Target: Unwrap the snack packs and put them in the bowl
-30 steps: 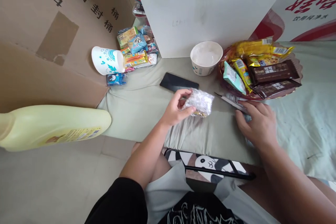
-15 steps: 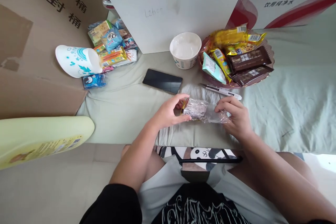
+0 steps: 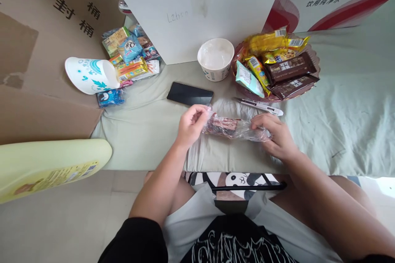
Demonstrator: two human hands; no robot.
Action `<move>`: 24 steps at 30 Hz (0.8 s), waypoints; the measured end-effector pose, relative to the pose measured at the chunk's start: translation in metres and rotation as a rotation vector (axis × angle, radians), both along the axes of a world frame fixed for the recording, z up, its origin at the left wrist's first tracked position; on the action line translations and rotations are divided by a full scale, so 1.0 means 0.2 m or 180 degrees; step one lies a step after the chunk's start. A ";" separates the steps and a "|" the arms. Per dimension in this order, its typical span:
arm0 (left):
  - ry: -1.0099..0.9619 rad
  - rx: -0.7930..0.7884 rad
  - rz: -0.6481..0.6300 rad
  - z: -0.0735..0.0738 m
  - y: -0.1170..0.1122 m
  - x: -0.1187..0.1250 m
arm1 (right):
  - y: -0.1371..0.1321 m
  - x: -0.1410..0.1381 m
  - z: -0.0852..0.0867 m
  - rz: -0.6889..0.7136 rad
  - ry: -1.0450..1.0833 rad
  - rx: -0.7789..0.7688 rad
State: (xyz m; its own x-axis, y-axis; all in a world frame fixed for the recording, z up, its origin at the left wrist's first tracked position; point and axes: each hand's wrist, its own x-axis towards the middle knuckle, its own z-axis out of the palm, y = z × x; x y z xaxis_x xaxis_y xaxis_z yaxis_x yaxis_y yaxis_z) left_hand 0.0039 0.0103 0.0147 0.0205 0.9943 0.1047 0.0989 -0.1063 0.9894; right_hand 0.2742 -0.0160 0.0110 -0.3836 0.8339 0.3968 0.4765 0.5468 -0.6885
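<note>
1. The left hand [image 3: 191, 125] is closed at the fingertips, pinching the left end of a clear plastic wrapper [image 3: 248, 130] between thumb and fingers.
2. The right hand [image 3: 274, 133] grips the wrapper's other end, its fingers curled over the crumpled plastic.
3. A reddish-brown packet [image 3: 222, 126] lies inside the wrapper, between the two hands and nearer the left one. It is over the front part of a pale green cloth [image 3: 142, 139]; whether it touches the cloth, I cannot tell.
4. A dark-screened phone [image 3: 189, 93] lies flat just beyond the left hand.
5. A white pen [image 3: 259, 106] lies at a slant beyond the right hand, between it and a scalloped plate [image 3: 315, 58].
6. The plate holds yellow packets [image 3: 266, 43], two dark brown packets [image 3: 290, 69] and a pale mint packet [image 3: 249, 79].
7. Just left of the plate, a white bowl [image 3: 217, 74] stands upright in front of a white box [image 3: 191, 20].
8. Farther left, a paper cup [image 3: 91, 74] lies tipped on its side against a heap of small snacks [image 3: 131, 49], with a blue packet [image 3: 109, 97] just below it.
9. A large cardboard box [image 3: 61, 94] stands at the left, with a pale yellow bottle [image 3: 52, 160] in front of it, at the left edge of view.
</note>
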 end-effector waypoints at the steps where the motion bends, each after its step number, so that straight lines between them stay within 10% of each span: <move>1: -0.0375 -0.0233 0.0184 0.00 0.01 -0.01 | -0.01 0.01 0.00 -0.0166 -0.0028 -0.0109; 5: -0.1083 -0.0854 0.0797 0.00 0.03 -0.04 | -0.03 0.04 0.01 -0.0701 0.0028 -0.0399; 9: -0.0079 0.0180 0.1179 -0.02 0.02 -0.11 | -0.03 0.04 0.03 -0.0174 0.0329 0.0013; 12: 0.1403 0.1398 0.0634 0.00 -0.01 -0.15 | -0.02 0.01 0.02 0.0026 -0.0143 0.0363; 16: 0.2586 0.1507 -0.0527 0.03 -0.03 -0.14 | 0.00 -0.01 -0.02 -0.0359 -0.0522 0.0351; 24: 0.2601 0.1913 -0.0475 0.05 -0.06 -0.11 | 0.00 0.00 0.01 -0.1384 -0.0194 0.0518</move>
State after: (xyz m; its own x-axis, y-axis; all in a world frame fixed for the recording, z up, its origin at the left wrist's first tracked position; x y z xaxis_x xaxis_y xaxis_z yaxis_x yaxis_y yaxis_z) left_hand -0.0185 -0.0025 0.0249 0.4283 0.7636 0.4832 0.6642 -0.6286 0.4047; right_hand 0.2739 -0.0160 0.0128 -0.0391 0.8511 0.5235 0.7221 0.3862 -0.5739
